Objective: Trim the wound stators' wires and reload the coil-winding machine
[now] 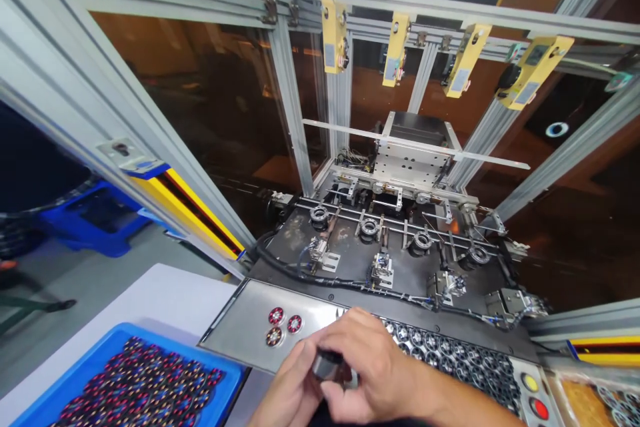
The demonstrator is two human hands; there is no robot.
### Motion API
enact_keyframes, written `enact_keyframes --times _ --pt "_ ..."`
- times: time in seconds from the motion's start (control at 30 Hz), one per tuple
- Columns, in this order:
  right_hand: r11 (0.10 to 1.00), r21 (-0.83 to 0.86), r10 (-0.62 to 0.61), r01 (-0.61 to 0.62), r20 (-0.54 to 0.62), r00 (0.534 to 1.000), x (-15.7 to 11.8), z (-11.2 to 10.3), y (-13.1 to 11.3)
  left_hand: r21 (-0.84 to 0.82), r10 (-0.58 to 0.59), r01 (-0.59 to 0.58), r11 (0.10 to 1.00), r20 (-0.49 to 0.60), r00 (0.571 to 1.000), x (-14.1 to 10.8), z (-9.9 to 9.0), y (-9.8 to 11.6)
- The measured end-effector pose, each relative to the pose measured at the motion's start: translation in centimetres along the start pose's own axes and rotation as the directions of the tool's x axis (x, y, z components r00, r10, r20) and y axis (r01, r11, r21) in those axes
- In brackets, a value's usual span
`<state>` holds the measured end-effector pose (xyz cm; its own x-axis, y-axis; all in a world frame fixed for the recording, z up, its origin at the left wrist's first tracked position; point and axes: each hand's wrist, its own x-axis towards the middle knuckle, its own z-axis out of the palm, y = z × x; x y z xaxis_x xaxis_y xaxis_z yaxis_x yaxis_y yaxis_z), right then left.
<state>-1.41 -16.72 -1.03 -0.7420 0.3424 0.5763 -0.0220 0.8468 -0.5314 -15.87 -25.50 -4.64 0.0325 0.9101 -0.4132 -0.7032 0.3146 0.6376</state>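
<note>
Dark-grey cylinder point(327, 366) pinched in your right hand point(374, 361); your cupped left hand point(295, 383) braces it, probably for steadiness; three rings point(276, 315) sit near the plate's point(231, 321) left edge, seemingly for easy reach.

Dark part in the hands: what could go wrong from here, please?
The dark part is held between the left hand and right hand, so a loosened grip might drop it. Three discs lie near the left hand on the metal plate; a moving hand could knock them.
</note>
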Motion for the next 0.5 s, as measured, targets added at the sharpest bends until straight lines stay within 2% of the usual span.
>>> enact_keyframes --times 0.03,0.1,0.2,0.33,0.5 --pt "0.997 0.047 -0.053 0.056 -0.069 0.996 1.1 -0.4 -0.5 -0.050 0.028 -0.029 0.998 -0.006 1.000 -0.3 0.5 0.2" --pt "0.995 0.044 -0.086 0.092 -0.120 0.989 2.2 -0.8 -1.0 -0.083 0.067 -0.069 0.994 -0.018 0.998 -0.8 1.1 0.7" --pt "0.998 -0.024 -0.056 0.054 -0.121 0.991 2.2 -1.2 -0.8 -0.078 0.070 -0.069 0.995 0.006 0.998 -1.3 1.6 1.2" --pt "0.999 -0.039 0.018 -0.022 -0.110 0.994 1.7 -1.8 -0.5 -0.135 0.080 -0.085 0.987 -0.036 0.996 -1.2 2.0 1.4" --pt "0.993 -0.114 0.007 -0.034 -0.235 0.972 1.6 -1.6 -0.3 -0.220 0.095 -0.100 0.970 -0.035 0.995 -0.4 2.0 1.0"
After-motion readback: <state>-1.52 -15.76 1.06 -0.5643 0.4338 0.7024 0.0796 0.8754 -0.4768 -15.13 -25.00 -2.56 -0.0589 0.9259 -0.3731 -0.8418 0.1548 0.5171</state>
